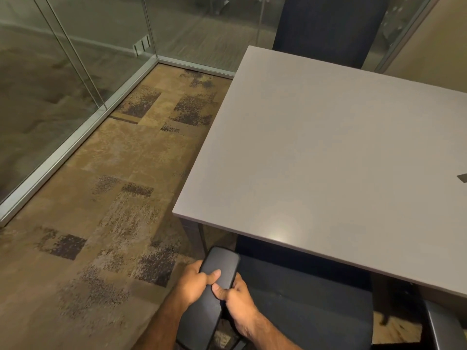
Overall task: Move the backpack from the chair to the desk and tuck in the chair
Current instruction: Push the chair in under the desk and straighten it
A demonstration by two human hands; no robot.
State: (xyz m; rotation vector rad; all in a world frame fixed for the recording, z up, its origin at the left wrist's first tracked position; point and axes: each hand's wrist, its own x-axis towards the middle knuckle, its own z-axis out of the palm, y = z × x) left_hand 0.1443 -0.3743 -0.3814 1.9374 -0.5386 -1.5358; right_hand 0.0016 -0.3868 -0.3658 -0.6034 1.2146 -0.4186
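Backpack is nowhere in view, neither on the bench (328,152) nor on the chair (303,299) seat, so I judge I'm at the tucking step. My left hand (194,284) and right hand (237,299) both clamp the near-left armrest (217,271). Next, push the chair further under without knocking the bench edge.

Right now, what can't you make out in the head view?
- Backpack: not seen; most of the desk runs off the right edge, where only a dark sliver shows.
- Chair seat: front hidden under the desk.
- Right armrest: cut by the frame corner.
- Left armrest: middle covered by left hand and right hand.
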